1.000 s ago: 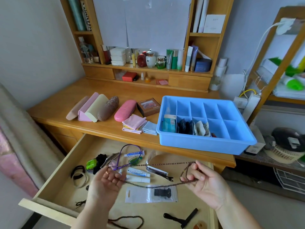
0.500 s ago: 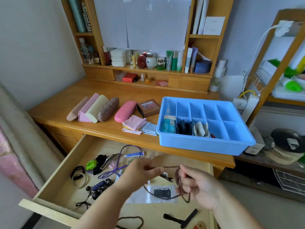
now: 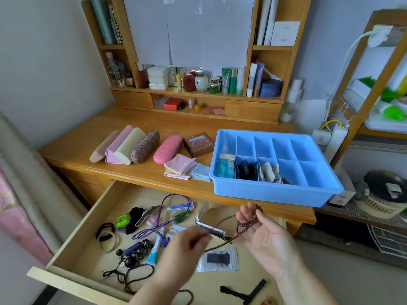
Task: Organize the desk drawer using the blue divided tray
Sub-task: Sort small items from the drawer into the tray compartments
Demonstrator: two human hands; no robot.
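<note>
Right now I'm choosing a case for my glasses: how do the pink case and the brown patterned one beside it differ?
The pink case is plain, glossy pink with fine ribbing; the brown patterned case is matte dark brown with pale cut-out marks. The pink case lies alone, nearer the blue divided tray; the brown patterned case lies against a cream case in the row to its left. Both are rounded, closed and angled alike on the desk.

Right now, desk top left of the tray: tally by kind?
Glasses cases: 5
Small boxes: 1
Folded cloth piles: 2, beside the blue divided tray
Total: 8
</note>
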